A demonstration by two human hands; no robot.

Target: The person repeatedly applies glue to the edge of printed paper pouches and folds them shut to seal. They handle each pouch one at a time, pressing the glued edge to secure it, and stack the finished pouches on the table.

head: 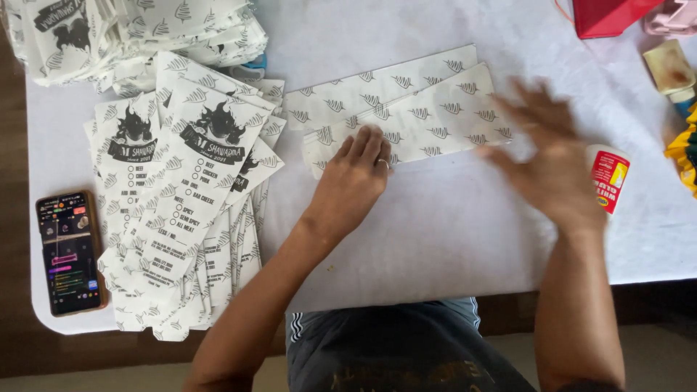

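Left hand (353, 178) flat on paper sleeve (428, 123)

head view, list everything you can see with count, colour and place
long folded paper sheet with leaf print: one, white with grey marks, table centre, under the left hand
fanned stack of printed paper bags: many, white and black, left of centre
heap of printed paper bags: many, white and black, top left
smartphone with lit screen: one, black in brown case, left table edge
glue bottle with red label: one, white, lying beside the right hand
red box-shaped thing: one, top right, partly cut off
white table cover: one
left hand: flat on the sheet, ring on a finger
right hand: blurred, fingers spread above the sheet's right end
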